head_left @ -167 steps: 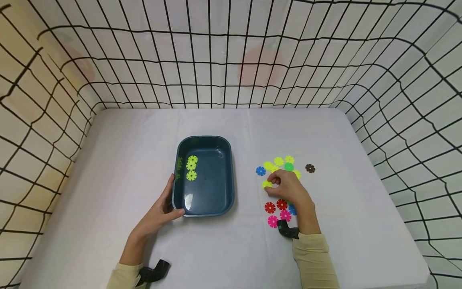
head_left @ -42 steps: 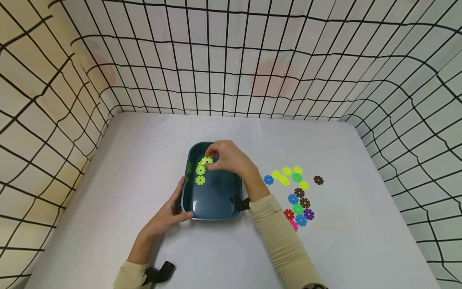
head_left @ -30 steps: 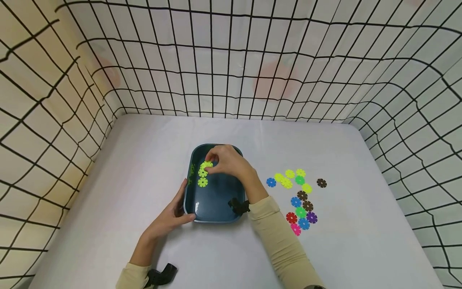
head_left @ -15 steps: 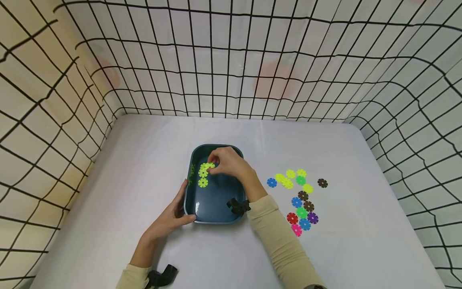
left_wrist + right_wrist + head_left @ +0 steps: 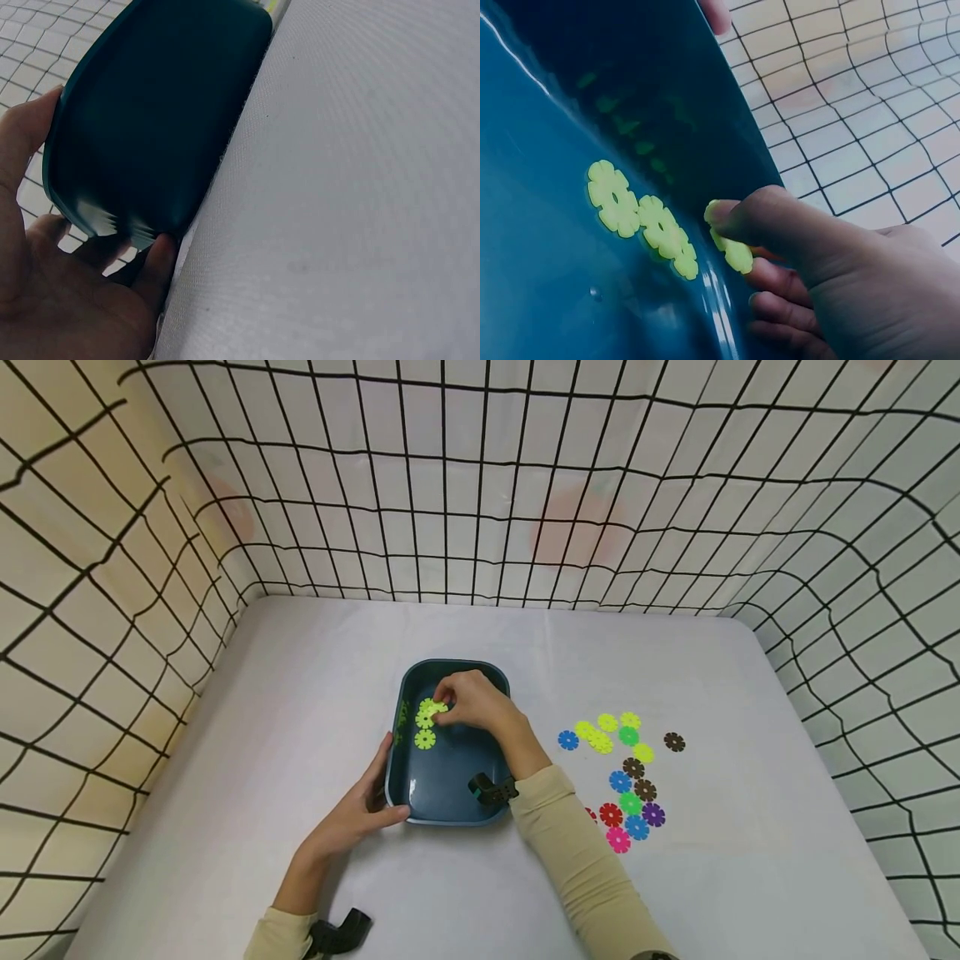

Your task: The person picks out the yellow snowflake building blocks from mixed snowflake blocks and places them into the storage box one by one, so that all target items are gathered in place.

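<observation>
A dark blue-green plastic tray (image 5: 457, 789) stands on the white table. My left hand (image 5: 352, 814) grips its near left corner, thumb at the rim and fingers along the outer wall; the left wrist view shows this hand (image 5: 82, 292) against the tray's wall (image 5: 157, 112). Over the tray's far left part, my right hand (image 5: 476, 702) pinches a yellow notched plastic disc (image 5: 739, 255) between thumb and fingers. Several more yellow notched discs (image 5: 425, 740) lie in a row inside, close under that hand; the right wrist view shows them too, one lying flat disc (image 5: 613, 199) nearest the camera.
Right of the tray, loose notched discs lie on the table: yellow (image 5: 600, 741), blue (image 5: 567, 740), green (image 5: 628, 737), brown (image 5: 674, 742), purple (image 5: 653, 814), red (image 5: 611, 815) and pink (image 5: 618, 840). Black wire mesh (image 5: 472, 518) walls the back and both sides.
From the loose discs on the table, my right hand has carried a yellow disc left into the tray, then shifted only slightly there. The left hand keeps its hold on the corner.
</observation>
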Tool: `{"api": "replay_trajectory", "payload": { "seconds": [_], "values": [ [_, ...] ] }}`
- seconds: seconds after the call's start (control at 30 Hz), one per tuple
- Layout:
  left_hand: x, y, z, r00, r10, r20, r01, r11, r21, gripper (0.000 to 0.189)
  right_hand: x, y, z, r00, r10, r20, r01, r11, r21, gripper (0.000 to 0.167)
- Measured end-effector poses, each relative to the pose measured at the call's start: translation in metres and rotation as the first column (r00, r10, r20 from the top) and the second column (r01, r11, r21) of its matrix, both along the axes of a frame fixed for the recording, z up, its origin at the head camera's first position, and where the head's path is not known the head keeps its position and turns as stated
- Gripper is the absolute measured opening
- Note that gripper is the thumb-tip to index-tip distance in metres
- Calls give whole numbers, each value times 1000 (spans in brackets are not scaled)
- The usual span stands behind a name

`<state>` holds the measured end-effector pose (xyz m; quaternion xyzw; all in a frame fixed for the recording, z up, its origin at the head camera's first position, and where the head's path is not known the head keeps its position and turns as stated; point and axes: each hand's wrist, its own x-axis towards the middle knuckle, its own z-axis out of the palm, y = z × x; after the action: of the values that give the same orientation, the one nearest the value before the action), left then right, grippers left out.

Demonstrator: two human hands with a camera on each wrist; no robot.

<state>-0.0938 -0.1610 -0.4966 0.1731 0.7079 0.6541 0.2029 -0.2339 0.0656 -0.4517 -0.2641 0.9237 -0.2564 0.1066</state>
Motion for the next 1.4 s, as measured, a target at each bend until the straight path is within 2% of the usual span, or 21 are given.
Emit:
{"api": "replay_trajectory", "payload": {
  "seconds": [0.6, 0.97, 1.4],
  "values": [
    [-1, 0, -3, 1000, -9, -16, 9, 1000, 8, 101, -1, -1, -2, 999, -20, 26, 19, 1000, 23, 32],
    [-2, 0, -2, 999, -23, -27, 23, 1000, 5, 101, 4, -6, 14, 1000, 10, 20, -10, 1000, -5, 33],
    [-1, 0, -3, 999, -19, -26, 19, 1000, 4, 101, 9, -2, 35, 1000, -10, 7, 10, 1000, -28, 33]
  ]
}}
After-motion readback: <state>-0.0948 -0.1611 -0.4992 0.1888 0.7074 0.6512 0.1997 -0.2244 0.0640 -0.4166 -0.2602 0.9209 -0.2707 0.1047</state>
